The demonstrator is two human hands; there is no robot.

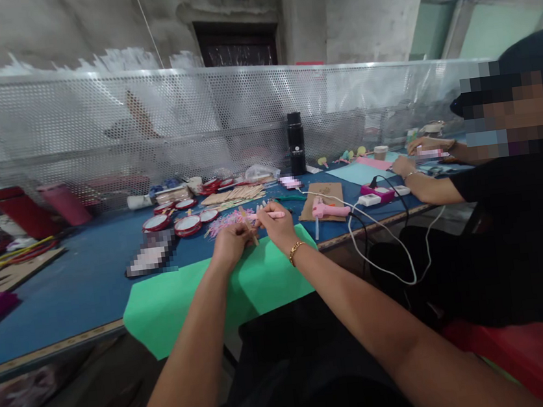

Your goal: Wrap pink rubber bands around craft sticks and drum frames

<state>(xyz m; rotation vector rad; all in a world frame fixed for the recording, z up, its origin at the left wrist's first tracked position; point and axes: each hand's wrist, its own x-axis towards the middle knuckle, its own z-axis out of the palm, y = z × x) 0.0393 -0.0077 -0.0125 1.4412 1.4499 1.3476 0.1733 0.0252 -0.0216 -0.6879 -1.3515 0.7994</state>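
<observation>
My right hand (279,227) is closed around a pink pen-like tool (277,214), which points left toward my other hand. A thin wooden stick (255,237) is pinched in the fingers of my left hand (231,242), close to the tip of the tool. Both hands are above a green sheet (184,298) that hangs over the table's front edge. Just behind them lies a pile of thin pastel strips (219,223). Small red-rimmed hand drums (188,225) sit to the left of the pile.
Flat wooden sticks (236,195) lie behind the pile. A pink glue gun (331,210) rests on cardboard (325,192), its cable looping off the edge. A black bottle (296,145) stands by the perforated metal screen (240,102). A co-worker (513,215) sits at right.
</observation>
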